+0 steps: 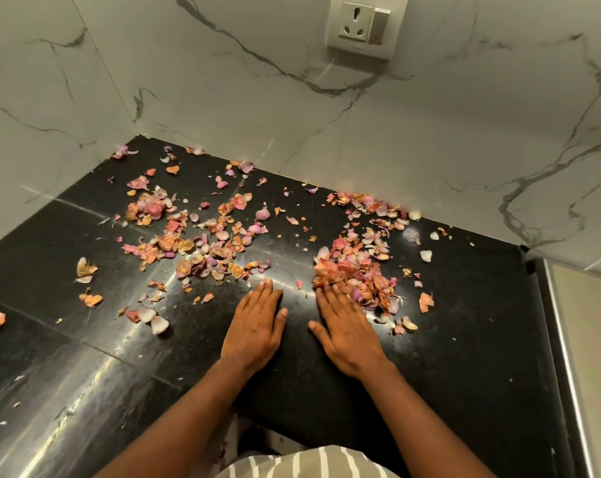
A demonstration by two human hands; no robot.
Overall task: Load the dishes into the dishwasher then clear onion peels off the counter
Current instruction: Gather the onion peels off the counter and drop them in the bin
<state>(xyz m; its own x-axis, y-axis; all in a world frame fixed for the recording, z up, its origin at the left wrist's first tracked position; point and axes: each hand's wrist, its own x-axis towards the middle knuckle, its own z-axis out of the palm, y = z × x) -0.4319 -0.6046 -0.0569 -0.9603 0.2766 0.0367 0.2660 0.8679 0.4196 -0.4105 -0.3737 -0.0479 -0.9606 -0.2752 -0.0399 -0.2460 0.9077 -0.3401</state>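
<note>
Nearest, the person's left hand [256,326] and right hand [343,331] lie flat, palms down, on the black granite counter [464,339]. The fingers are straight and close together, holding nothing; this probably makes each hand a scraper for sweeping. The right fingertips [326,289] touch a heap of onion peels [356,270]. Farther, more dry, thin pink and orange peels [202,236] are scattered up to the marble wall [292,108] with its socket [362,27].
</note>
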